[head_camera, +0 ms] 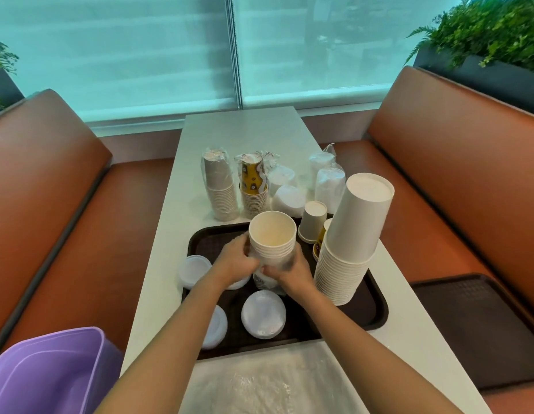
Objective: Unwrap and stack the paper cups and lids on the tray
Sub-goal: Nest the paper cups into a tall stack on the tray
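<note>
Head view showed a cup stack (272, 234), mouths up, held over the tray (376, 312) with its lower part in a clear wrap (267, 280) bunched between the two hands. Left hand (234, 261) curled round the stack's left side, and right hand (292, 271) gripped the stack and wrap from the right, so both were closed on the same bundle. Just right of the right hand stood a tall stack (350, 243) of white cups, upside down, on the tray. Beyond it sat a small cup (313, 221), also inverted, and a yellow cup (321, 239) mostly hidden behind the tall stack. Below the hands a lid pile (263, 313) lay on the tray, and left of the left hand a second lid pile (195, 270) sat at the tray's edge. Past the hands, on the table (244, 132), stood wrapped grey cups (219, 186), wrapped printed cups (253, 186) and wrapped lids (328, 183). Nearer than the forearms lay loose plastic (268, 380). Far left of the left arm sat a purple bin (50, 375), and right of the right arm a second tray (480, 327) rested on the bench (457, 162).
</note>
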`<action>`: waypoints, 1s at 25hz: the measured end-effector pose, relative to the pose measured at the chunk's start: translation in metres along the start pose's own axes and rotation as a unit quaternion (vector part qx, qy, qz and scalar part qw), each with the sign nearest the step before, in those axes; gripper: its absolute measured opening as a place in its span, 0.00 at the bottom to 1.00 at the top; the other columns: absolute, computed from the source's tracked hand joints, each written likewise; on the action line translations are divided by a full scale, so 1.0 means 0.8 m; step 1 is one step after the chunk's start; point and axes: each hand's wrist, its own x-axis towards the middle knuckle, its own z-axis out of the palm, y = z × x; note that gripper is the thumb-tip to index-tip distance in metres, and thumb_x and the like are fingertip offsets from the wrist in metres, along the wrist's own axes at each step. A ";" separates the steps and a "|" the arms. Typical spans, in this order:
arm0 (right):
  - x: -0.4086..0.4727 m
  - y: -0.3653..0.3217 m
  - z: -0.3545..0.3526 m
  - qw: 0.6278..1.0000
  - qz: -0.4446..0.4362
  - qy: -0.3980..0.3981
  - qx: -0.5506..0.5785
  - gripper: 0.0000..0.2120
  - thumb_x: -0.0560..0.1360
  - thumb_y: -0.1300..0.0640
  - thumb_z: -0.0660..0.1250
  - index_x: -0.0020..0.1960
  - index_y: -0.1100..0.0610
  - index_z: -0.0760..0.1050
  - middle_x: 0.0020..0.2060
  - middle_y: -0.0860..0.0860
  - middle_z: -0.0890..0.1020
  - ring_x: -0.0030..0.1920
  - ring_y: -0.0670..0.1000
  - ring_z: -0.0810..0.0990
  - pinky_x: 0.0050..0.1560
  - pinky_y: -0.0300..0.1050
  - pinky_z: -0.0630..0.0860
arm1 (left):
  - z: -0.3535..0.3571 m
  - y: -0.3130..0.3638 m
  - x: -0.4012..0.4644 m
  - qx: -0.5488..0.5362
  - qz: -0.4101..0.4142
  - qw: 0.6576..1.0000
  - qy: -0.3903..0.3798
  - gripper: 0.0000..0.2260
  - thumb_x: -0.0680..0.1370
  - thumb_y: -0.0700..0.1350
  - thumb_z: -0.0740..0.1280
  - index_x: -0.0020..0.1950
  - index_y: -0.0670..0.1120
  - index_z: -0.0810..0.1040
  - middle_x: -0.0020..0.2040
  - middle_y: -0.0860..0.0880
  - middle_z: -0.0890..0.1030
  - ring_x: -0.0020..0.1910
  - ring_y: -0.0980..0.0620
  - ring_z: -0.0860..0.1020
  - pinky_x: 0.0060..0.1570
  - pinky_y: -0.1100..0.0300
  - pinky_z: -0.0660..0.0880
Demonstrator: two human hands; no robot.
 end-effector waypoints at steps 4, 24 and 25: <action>0.002 -0.001 0.006 0.997 -0.061 0.027 -0.024 0.59 0.53 0.44 0.80 0.75 0.44 0.49 0.72 0.46 0.63 0.72 0.45 0.63 0.69 0.45 0.64 | -0.016 0.035 0.013 0.041 0.077 0.992 0.094 0.32 0.73 0.43 0.70 0.75 0.47 0.60 0.73 0.45 0.66 0.70 0.48 0.65 0.69 0.54 0.63; -0.022 -0.055 0.009 0.988 -0.120 0.100 -0.013 0.45 0.66 0.48 0.71 0.76 0.54 0.51 0.74 0.49 0.58 0.74 0.49 0.57 0.73 0.46 0.58 | -0.102 0.147 -0.010 0.141 0.119 0.969 0.165 0.36 0.69 0.52 0.74 0.74 0.52 0.63 0.71 0.49 0.65 0.69 0.50 0.65 0.63 0.61 0.63; -0.033 -0.066 0.009 0.982 -0.132 0.137 0.006 0.39 0.69 0.52 0.69 0.75 0.54 0.55 0.72 0.49 0.61 0.73 0.50 0.61 0.71 0.44 0.61 | -0.109 0.150 -0.017 0.109 0.128 0.967 0.191 0.35 0.68 0.51 0.74 0.73 0.52 0.64 0.70 0.48 0.66 0.68 0.51 0.66 0.61 0.63 0.62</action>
